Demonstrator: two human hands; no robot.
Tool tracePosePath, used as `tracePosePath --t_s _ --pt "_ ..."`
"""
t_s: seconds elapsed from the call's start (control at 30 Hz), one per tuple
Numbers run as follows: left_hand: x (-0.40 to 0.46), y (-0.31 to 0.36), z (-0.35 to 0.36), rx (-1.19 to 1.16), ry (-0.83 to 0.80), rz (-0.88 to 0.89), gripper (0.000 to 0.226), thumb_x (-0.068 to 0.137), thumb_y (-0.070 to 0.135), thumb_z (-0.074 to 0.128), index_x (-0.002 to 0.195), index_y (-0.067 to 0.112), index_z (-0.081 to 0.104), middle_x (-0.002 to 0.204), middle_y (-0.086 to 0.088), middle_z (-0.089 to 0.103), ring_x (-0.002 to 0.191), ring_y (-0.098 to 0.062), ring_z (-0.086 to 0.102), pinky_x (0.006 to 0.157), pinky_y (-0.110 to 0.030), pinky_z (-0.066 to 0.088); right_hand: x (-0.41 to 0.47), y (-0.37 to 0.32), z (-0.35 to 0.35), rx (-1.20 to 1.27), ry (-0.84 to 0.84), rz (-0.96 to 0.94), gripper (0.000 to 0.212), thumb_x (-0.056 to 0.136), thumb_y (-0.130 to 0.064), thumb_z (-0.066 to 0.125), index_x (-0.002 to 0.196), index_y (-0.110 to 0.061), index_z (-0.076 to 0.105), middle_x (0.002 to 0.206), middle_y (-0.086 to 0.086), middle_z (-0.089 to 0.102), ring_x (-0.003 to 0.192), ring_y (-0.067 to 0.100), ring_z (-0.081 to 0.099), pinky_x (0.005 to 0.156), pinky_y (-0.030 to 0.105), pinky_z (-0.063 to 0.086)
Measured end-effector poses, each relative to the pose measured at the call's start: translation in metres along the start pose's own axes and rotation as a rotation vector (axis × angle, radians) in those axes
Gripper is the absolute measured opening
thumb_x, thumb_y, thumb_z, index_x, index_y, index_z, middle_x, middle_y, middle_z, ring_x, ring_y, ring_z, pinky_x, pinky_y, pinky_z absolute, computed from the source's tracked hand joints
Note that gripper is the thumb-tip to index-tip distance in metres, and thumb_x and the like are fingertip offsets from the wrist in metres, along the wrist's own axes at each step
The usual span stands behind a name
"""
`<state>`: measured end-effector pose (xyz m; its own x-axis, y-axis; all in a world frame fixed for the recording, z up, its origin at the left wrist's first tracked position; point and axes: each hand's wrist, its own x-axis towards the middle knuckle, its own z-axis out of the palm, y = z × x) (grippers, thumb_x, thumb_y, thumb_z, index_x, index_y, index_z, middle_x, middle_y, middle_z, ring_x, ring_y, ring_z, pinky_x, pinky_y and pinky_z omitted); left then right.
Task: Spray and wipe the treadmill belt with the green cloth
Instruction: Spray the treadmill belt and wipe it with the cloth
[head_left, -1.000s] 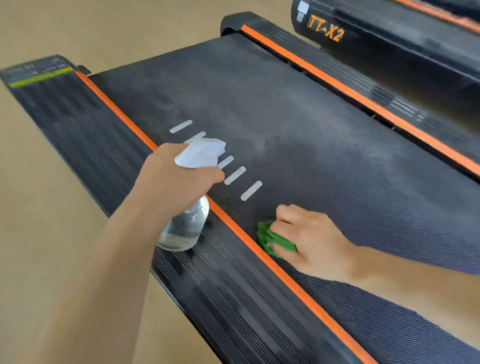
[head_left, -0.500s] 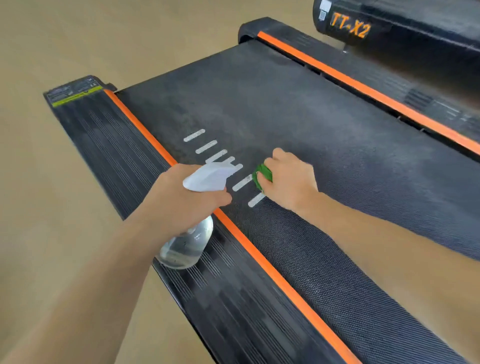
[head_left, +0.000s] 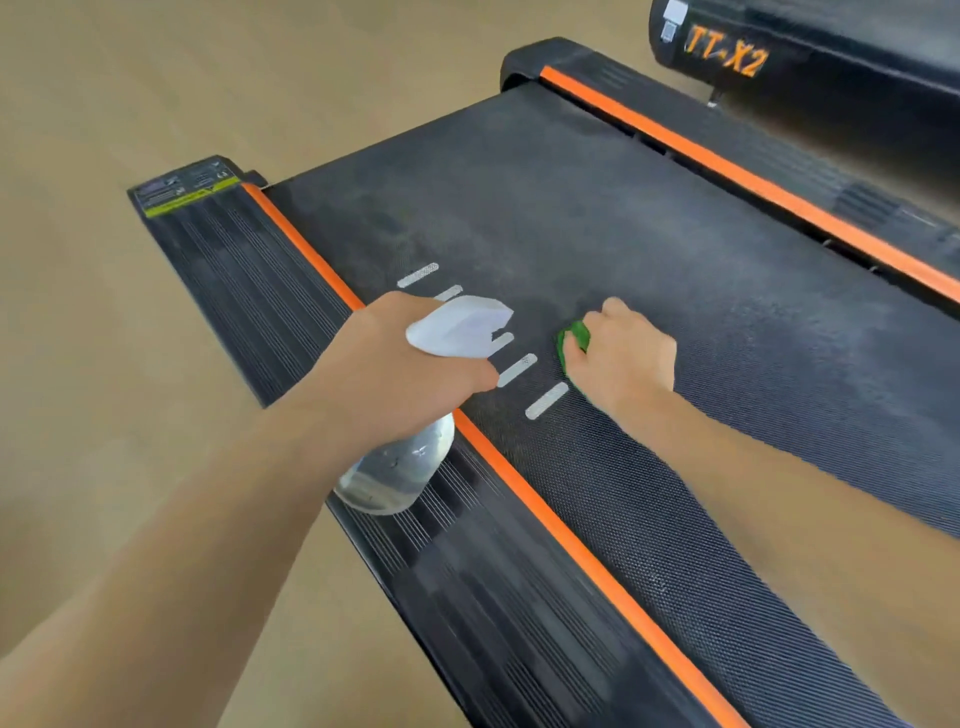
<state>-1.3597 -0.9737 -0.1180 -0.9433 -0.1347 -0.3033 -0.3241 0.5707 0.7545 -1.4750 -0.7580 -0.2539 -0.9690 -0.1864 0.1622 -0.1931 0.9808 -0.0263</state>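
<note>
Belt (head_left: 649, 249) — long axis near-right to far-left

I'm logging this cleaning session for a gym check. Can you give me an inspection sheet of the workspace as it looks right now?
Surface: black textured treadmill belt with pale smudges and white dashes near its left edge.
Job's things: green cloth bunched on the belt; clear spray bottle with white head, above the ribbed left side rail.
Clutter: nothing seen.
Hands: left hand grips the bottle's neck; right hand holds the cloth against the belt.
Cables: nothing seen.
Surroundings: tan floor; orange trim strips; second machine marked TT-X2 at upper right.
</note>
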Motion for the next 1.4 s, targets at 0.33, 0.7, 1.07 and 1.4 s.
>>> tracePosePath --t_s 0.33,0.7,1.07,1.4 --pt "0.021 -0.021 -0.019 -0.047 -0.047 0.086 0.02 0.083 0.025 0.073 0.08 0.01 0.061 0.057 0.01 0.042 0.049 -0.01 0.035 0.048 -0.02 0.033 -0.064 0.002 -0.018 0.035 -0.026 -0.695 0.024 0.093 -0.036 0.052 0.077 -0.02 0.058 0.081 -0.005 0.054 0.066 0.021 0.055 0.046 0.029 0.04" --pt "0.048 -0.046 -0.042 -0.112 -0.112 0.12 0.017 0.088 0.019 0.07 0.077 0.011 0.06 0.051 0.009 0.038 0.044 -0.011 0.036 0.041 -0.013 0.028 -0.047 -0.042 -0.018 0.119 -0.184 -0.264 0.033 0.096 -0.048 0.039 0.077 -0.024 0.051 0.079 -0.013 0.036 0.071 0.014 0.046 0.057 0.03 0.032" --pt "0.046 -0.056 -0.029 0.045 -0.153 0.143 0.03 0.08 0.027 0.071 0.069 0.012 0.049 0.049 0.009 0.039 0.057 -0.018 0.04 0.056 -0.027 0.036 -0.091 -0.05 -0.003 0.198 0.139 -0.09 0.02 0.09 -0.034 0.055 0.077 -0.021 0.062 0.085 -0.02 0.033 0.076 0.001 0.037 0.055 0.013 0.025" --pt "0.065 -0.045 -0.029 -0.021 -0.144 0.063 0.042 0.081 0.027 0.073 0.057 0.016 0.041 0.052 0.006 0.041 0.06 -0.023 0.042 0.062 -0.032 0.039 -0.088 -0.051 -0.002 0.25 0.198 -0.105 0.021 0.089 -0.03 0.057 0.072 -0.017 0.057 0.083 -0.017 0.031 0.07 0.004 0.034 0.051 0.023 0.032"
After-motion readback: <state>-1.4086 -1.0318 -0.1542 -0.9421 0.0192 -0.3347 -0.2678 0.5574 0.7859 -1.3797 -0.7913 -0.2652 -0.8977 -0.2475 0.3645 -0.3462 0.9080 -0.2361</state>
